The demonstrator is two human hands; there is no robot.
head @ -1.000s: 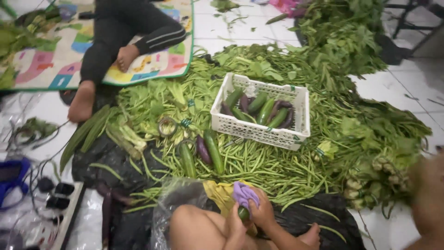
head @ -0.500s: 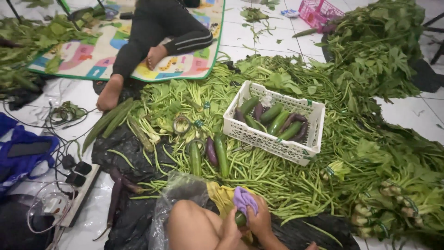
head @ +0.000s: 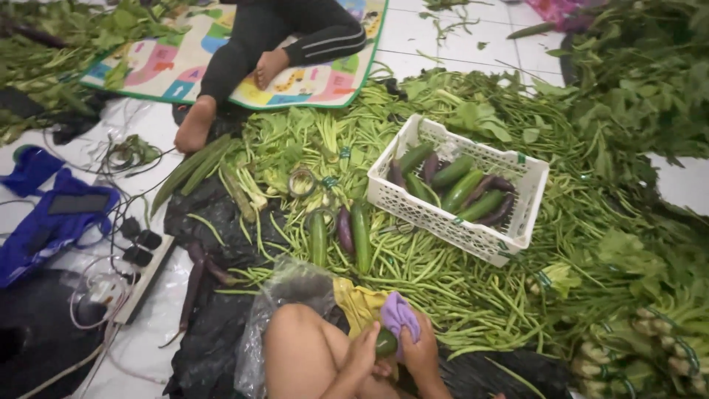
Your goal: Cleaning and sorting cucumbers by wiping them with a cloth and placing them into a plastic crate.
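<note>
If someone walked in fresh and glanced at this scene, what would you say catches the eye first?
Most striking is the spread of green long beans covering the floor, with a white basket of cucumbers and eggplants set in its middle. At the bottom, the left hand holds a green cucumber while the right hand presses a purple cloth against it. At the top, another person's bare feet rest on a colourful play mat.

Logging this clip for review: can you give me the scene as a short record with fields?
setting: tiled floor heaped with long beans
left hand: grip on a green cucumber
right hand: presses a purple cloth on it
crate: white basket with cucumbers and eggplants
nearby: another person's legs on a play mat
</note>
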